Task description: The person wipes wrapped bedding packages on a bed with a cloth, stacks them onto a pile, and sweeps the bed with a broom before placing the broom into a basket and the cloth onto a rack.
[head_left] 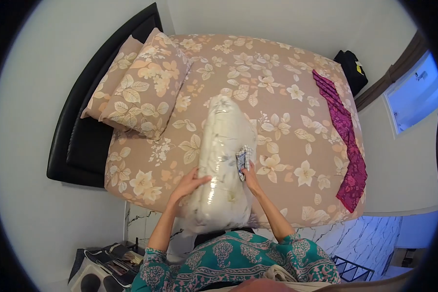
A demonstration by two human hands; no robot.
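Plastic-wrapped white bundle (222,163) is lying on the floral bed (297,141), near end reaching the bed's edge. Left hand (190,184) is touching its left flank, fingers loosely spread; right hand (250,179) is pinching a checked cloth (243,158) against the opposite flank.

Bundle (221,141): white, in shiny clear wrap, reaching the near edge of the floral bed (292,146).
Left hand (191,185): fingers on the bundle's left side.
Right hand (250,178): holding a checked cloth (242,160) against the bundle's right side.
Pillows (148,82): two, overlapping, at left by the black headboard (65,141).
Magenta cloth (343,134): along the bed's right end.
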